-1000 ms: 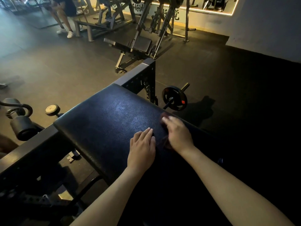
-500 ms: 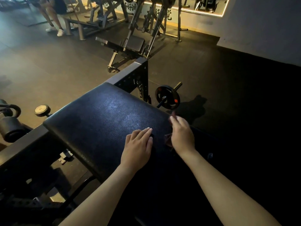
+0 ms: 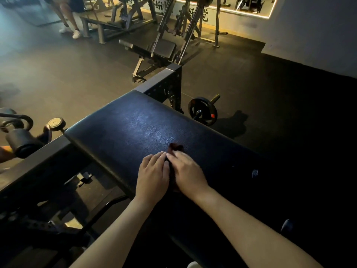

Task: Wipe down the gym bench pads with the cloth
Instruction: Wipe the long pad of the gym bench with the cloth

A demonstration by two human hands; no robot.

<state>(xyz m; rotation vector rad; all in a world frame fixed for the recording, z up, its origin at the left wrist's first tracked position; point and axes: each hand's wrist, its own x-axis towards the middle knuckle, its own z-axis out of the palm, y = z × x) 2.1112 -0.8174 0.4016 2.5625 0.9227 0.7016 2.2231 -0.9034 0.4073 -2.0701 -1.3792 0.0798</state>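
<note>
Two hands on the bench pad?
— Yes: left hand and right hand lie flat, side by side, low in the middle of the frame, fingers straight, gripping nothing.
And the cloth?
— Dark, on the pad, pressed under the right hand; a corner shows just past the fingertips. A weight plate sits on the floor, right of centre.

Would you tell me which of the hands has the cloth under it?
The right hand: the dark cloth peeks out past its fingertips, while the left hand lies beside it on the pad.
</note>
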